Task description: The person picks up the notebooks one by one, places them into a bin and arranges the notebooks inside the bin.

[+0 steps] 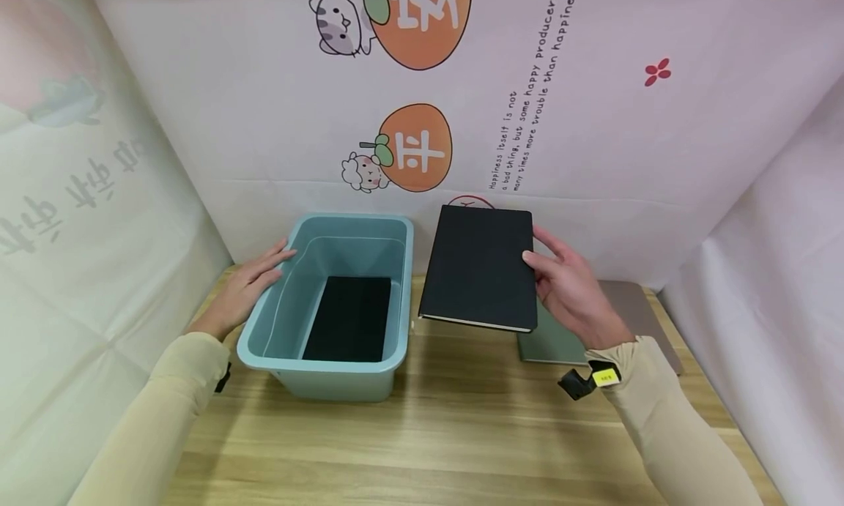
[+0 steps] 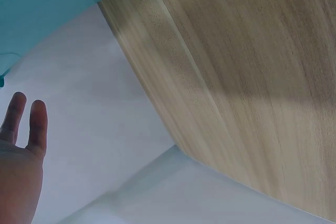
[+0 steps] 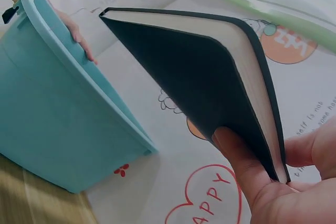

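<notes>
A black hardcover notebook point(image 1: 484, 268) is held up off the table, right of a blue plastic bin point(image 1: 338, 384). My right hand point(image 1: 572, 290) pinches its right edge, thumb on one cover and fingers behind, as the right wrist view shows with the notebook point(image 3: 184, 66) and its pale page edges. Inside the bin, flat on its floor, lies another black, book-like item point(image 1: 351, 319). My left hand point(image 1: 247, 283) rests on the bin's left rim with its fingers fairly straight. In the left wrist view only part of that hand point(image 2: 21, 156) shows, near the bin's wall point(image 2: 47, 9).
A grey-green notebook point(image 1: 550, 337) and a brownish-grey one point(image 1: 636, 315) lie on the wooden table point(image 1: 461, 440) at right, partly hidden behind my right hand and wrist. A white printed cloth point(image 1: 580, 125) rises behind the table and at both sides.
</notes>
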Available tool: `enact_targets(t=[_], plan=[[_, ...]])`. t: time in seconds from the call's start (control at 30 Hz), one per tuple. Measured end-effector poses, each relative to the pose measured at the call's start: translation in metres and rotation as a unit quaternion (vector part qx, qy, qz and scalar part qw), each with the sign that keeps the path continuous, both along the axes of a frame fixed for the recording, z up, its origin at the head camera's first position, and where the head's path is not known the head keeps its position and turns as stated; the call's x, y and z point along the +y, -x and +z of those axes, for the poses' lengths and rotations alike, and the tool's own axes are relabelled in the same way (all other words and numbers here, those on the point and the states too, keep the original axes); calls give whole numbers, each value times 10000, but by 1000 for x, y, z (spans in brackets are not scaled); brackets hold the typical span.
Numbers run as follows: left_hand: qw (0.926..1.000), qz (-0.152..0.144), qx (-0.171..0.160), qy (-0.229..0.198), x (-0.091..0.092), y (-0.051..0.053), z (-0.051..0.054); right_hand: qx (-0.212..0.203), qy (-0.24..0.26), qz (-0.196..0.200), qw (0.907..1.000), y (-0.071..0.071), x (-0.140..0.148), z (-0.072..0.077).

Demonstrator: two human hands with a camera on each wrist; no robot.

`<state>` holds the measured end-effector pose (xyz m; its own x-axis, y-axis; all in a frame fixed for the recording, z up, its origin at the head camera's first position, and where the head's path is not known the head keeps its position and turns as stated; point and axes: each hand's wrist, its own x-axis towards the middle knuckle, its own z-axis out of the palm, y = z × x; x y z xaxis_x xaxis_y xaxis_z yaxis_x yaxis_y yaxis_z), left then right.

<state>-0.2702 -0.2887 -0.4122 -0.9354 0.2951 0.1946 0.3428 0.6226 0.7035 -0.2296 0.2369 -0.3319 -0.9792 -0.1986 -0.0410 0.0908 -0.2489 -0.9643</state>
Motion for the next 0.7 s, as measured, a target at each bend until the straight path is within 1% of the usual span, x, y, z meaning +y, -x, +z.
enact_targets(t=[0.13, 0.23, 0.47, 0.57, 0.7], plan=[[10000, 35, 18, -7, 1, 0, 1, 29, 49, 6, 10000, 5, -9, 1], [10000, 4, 24, 9, 1, 0, 1, 26, 75, -13, 10000, 8, -16, 2], [10000, 16, 22, -24, 1, 1, 1, -54, 75, -40, 9999, 11, -29, 2], [10000, 10, -13, -70, 2, 0, 2, -34, 112, -4, 9999, 12, -36, 2], [10000, 54, -13, -29, 1, 0, 2, 2, 106, 53, 9999, 15, -46, 2]])
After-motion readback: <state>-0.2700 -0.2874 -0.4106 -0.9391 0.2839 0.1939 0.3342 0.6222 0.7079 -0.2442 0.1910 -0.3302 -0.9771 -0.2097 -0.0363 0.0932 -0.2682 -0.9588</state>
